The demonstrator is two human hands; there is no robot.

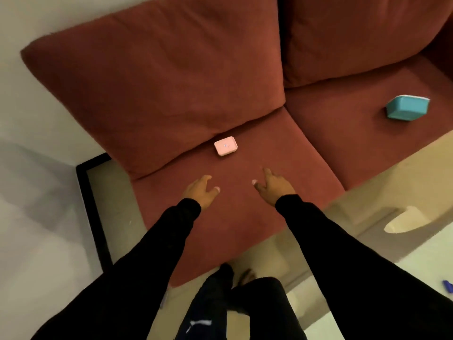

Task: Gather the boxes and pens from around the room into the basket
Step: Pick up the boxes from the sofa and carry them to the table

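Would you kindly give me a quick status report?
Both hands open and empty, left, right. Pink box on sofa just ahead, untouched. Teal box farther right. Nothing in the way.

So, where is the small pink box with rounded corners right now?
In the head view, the small pink rounded box lies on the left seat cushion of the red fabric sofa, against its back cushion, just beyond both open hands, far left of the teal box.
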